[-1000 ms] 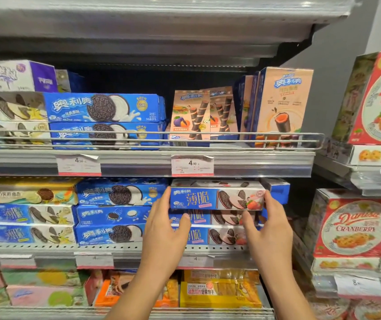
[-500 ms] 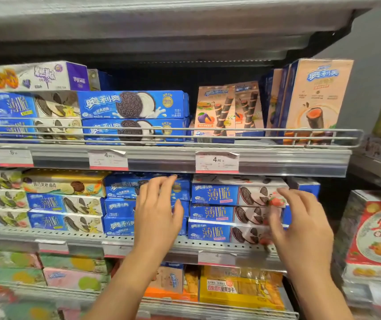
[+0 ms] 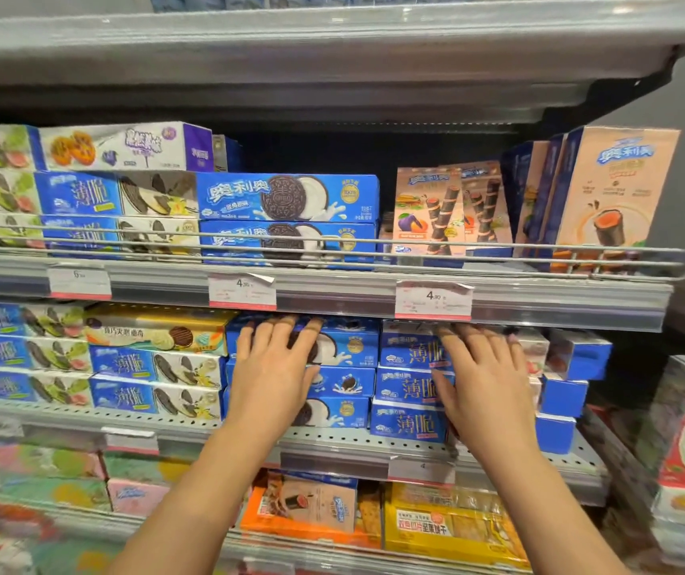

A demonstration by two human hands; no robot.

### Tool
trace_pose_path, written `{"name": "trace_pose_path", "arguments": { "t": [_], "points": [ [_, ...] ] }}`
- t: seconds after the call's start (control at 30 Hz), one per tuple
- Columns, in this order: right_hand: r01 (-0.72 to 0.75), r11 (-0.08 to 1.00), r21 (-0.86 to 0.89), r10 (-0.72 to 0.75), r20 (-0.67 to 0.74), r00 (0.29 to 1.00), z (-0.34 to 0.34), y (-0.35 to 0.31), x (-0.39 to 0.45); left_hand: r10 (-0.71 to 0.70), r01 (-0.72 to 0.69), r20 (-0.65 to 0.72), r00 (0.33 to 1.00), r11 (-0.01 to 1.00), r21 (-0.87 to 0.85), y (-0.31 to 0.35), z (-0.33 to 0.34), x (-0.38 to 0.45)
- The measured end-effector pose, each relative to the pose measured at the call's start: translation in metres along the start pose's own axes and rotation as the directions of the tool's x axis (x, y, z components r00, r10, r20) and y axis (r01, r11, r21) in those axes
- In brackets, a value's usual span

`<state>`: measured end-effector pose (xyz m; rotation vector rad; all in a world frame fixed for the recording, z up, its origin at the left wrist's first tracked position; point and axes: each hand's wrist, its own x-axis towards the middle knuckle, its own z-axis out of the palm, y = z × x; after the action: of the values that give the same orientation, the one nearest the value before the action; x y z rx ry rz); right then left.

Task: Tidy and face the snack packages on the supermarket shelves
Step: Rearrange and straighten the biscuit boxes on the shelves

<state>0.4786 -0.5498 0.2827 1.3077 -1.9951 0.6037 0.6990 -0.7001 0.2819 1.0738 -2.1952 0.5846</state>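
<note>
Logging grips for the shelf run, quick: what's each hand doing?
Left hand: open, flat against the blue cookie boxes.
Right hand: open, on the thin-cookie boxes.

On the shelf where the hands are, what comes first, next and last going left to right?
Green-leaf thin cookie boxes → yellow box → left hand on blue sandwich-cookie boxes → right hand on thin cookie boxes → end-on blue boxes.

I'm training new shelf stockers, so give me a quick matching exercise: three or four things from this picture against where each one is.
Things:
1. left hand
2. right hand
3. yellow cracker pack
4. purple-ended box

Places:
A. bottom shelf
B. on the thin-biscuit stack, middle shelf
C. top of a pile, upper shelf
D. on the blue cookie boxes, middle shelf

Pairs: 1-D, 2-B, 3-A, 4-C
</note>
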Motion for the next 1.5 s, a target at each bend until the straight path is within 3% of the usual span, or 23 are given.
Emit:
{"name": "trace_pose_path", "arguments": {
  "t": [0.3, 0.6, 0.67, 0.77, 0.9, 1.0, 1.13, 1.27, 1.5],
  "points": [
    [0.027, 1.0, -0.001, -0.027, -0.063, 0.998, -0.001, -0.002, -0.002, 0.023, -0.024, -0.036, 0.999, 0.999, -0.04, -0.006, 0.006, -0.002],
    [0.055, 0.998, -0.012, -0.054, 0.038, 0.998, -0.009, -0.003, -0.005, 0.061, -0.063, -0.028, 0.998, 0.991, -0.114, -0.01, 0.001, -0.006],
    [0.07, 0.996, 0.059, -0.068, -0.037, 0.997, -0.011, -0.004, -0.009, 0.091, -0.107, -0.093, 0.992, 0.976, -0.188, -0.013, -0.004, -0.012],
    [0.186, 0.961, 0.205, -0.125, -0.279, 0.952, -0.016, -0.009, -0.014, 0.126, -0.2, -0.261, 0.957, 0.938, -0.282, -0.03, -0.014, -0.021],
    [0.355, 0.908, 0.221, -0.239, -0.424, 0.874, -0.038, -0.039, 0.005, 0.085, -0.228, -0.401, 0.912, 0.918, -0.325, -0.063, -0.038, -0.026],
    [0.381, 0.905, 0.191, -0.275, -0.422, 0.864, -0.053, -0.068, 0.034, 0.101, -0.255, -0.474, 0.875, 0.927, -0.274, -0.094, -0.068, -0.015],
    [0.242, 0.963, 0.116, -0.199, -0.294, 0.935, -0.058, -0.09, 0.059, 0.1, -0.214, -0.524, 0.846, 0.963, -0.163, -0.143, -0.115, 0.02],
    [0.159, 0.983, 0.089, -0.137, -0.215, 0.967, -0.055, -0.095, 0.058, 0.059, -0.105, -0.483, 0.873, 0.992, -0.07, -0.189, -0.153, 0.062],
    [0.106, 0.983, 0.152, -0.081, -0.161, 0.984, -0.059, -0.101, 0.058, 0.005, 0.002, -0.206, 0.979, 0.999, 0.033, -0.248, -0.157, 0.116]
  ]
}}
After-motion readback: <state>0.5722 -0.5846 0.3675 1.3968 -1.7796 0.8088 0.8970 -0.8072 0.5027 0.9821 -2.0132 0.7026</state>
